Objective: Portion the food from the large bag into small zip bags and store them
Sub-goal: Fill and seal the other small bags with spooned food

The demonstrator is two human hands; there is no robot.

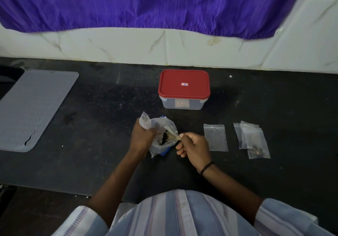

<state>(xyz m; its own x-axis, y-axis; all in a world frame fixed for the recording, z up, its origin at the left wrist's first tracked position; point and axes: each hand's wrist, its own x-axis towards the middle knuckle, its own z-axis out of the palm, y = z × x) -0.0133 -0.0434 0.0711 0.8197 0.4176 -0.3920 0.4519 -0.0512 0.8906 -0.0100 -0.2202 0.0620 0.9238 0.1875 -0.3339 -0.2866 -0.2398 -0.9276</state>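
My left hand (pixel 141 135) grips crumpled large bag (pixel 161 126) by far-left edge; my right hand (pixel 193 147) pinches its right rim, mouth between my fingers.

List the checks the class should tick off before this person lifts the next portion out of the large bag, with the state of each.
1. Large bag held open: left hand grips its rim. Ok.
2. Right hand has the pale scoop-like thing at the bag's mouth: ok; whether it is loaded, cannot tell.
3. Empty zip bag within reach on the counter: ok; whether its mouth is open, cannot tell.
4. Overlapping zip bags further right, dark bits in the nearest: ok.
5. Storage box ready for bags: red lid on. Not ok.
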